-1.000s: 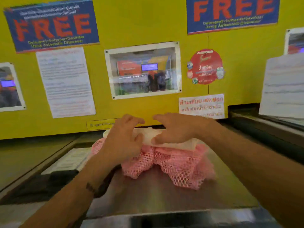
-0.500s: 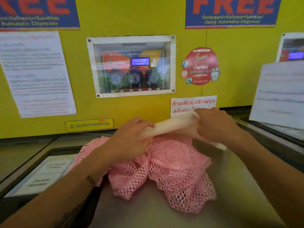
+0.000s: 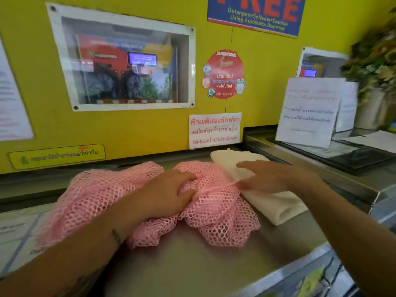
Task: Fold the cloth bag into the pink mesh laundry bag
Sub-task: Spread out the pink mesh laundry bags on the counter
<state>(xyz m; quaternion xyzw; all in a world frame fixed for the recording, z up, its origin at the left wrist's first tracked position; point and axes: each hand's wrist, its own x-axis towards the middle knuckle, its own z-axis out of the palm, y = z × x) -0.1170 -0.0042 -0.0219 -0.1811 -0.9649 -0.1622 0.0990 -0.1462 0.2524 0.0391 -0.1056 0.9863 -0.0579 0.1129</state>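
A crumpled pink mesh laundry bag (image 3: 100, 198) lies spread on the steel machine top (image 3: 192, 266). My left hand (image 3: 165, 194) rests on its middle with the fingers curled into the mesh. To the right, outside the mesh, lies a folded cream cloth bag (image 3: 274, 206). My right hand (image 3: 270, 176) lies across that cloth with fingers spread, and its fingertips touch the mesh bag's right edge, where a pink cord runs.
A yellow wall panel (image 3: 132, 129) with a framed window, stickers and a red-lettered notice (image 3: 215, 130) stands right behind the bags. A raised steel ledge (image 3: 347, 181) with paper signs (image 3: 308, 110) and a black mat sits at the right. A plant (image 3: 372, 58) stands far right.
The cream cloth bag, earlier held in both hands above the mesh bag, now lies flat to the right of it. My left hand has dropped onto the mesh. The view has moved closer.
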